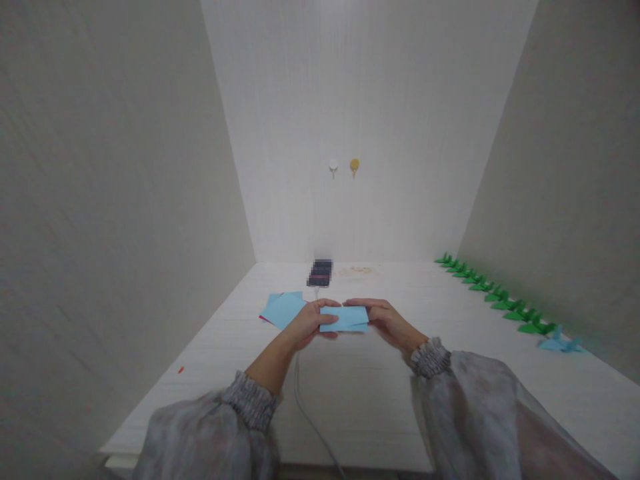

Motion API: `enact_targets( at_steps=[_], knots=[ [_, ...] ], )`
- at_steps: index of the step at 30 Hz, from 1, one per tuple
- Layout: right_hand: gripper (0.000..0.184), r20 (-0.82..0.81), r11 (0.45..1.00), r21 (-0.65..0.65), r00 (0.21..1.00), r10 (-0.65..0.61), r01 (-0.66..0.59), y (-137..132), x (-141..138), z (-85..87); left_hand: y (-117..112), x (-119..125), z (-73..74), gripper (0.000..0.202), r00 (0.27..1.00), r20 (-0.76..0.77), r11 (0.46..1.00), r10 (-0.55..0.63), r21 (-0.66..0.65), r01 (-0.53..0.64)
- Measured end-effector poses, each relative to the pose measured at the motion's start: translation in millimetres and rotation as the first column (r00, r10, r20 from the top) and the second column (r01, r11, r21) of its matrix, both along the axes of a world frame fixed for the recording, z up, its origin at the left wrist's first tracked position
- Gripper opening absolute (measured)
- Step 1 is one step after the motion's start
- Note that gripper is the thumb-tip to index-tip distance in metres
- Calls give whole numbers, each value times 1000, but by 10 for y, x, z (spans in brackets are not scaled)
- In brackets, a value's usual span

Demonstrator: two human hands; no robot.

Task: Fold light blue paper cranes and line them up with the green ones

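Pale blue folded paper [344,319] is held just above the middle of the white tabletop [380,393]. The left hand [306,325] and the right hand [387,322] each pinch one end between fingers and thumb. Keeping edges flush while pressing should give a clean crease.

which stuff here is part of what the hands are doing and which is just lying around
In use: blue paper, pinched by left hand and right hand; spare sheets beside them, likely.
Lying about: green folds, blue fold, phone, cable, hooks, red scrap.
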State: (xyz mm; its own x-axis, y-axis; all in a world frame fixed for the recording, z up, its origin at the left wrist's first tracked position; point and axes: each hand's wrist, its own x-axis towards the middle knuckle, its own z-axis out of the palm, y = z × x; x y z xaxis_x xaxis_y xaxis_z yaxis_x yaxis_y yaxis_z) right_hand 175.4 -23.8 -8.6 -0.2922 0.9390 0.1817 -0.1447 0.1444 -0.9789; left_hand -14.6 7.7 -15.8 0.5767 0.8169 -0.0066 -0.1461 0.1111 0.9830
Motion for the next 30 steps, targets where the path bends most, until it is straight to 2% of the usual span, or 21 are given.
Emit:
enact_targets(
  at_steps=[3, 5, 7, 9, 17, 19, 23, 30],
  knots=[
    [30, 39, 997, 57, 998, -50, 48, 5, -9, 14, -9, 8, -7, 40, 998, -26, 998, -56, 17, 56],
    [32, 173, 992, 81, 979, -105, 92, 21, -31, -9, -22, 25, -8, 42, 994, -53, 995, -94, 15, 95],
    [32, 313, 993, 101, 945, -96, 67, 36, -51, -39, -34, 48, -5, 44, 993, -60, 995, -103, 9, 104],
    [31, 350, 993, 100, 932, -95, 64, 49, -61, -65, -44, 70, 3, 45, 996, -41, 996, -85, 7, 85],
    [30, 153, 969, 67, 957, -246, 239, 114, -38, -108, -16, 110, 11, 49, 988, 98, 993, 119, 14, -121],
    [28, 114, 959, 87, 954, -277, 268, 110, -41, -92, 0, 121, -1, 43, 982, 118, 988, 151, 27, -155],
    [27, 55, 952, 102, 954, -295, 289, 81, -58, -52, 18, 139, -7, 23, 974, 93, 979, 205, -4, -206],
    [26, 57, 951, 86, 952, -301, 296, 94, -82, -67, 8, 150, 54, 23, 965, 38, 966, 260, -11, -259]
  ],
)
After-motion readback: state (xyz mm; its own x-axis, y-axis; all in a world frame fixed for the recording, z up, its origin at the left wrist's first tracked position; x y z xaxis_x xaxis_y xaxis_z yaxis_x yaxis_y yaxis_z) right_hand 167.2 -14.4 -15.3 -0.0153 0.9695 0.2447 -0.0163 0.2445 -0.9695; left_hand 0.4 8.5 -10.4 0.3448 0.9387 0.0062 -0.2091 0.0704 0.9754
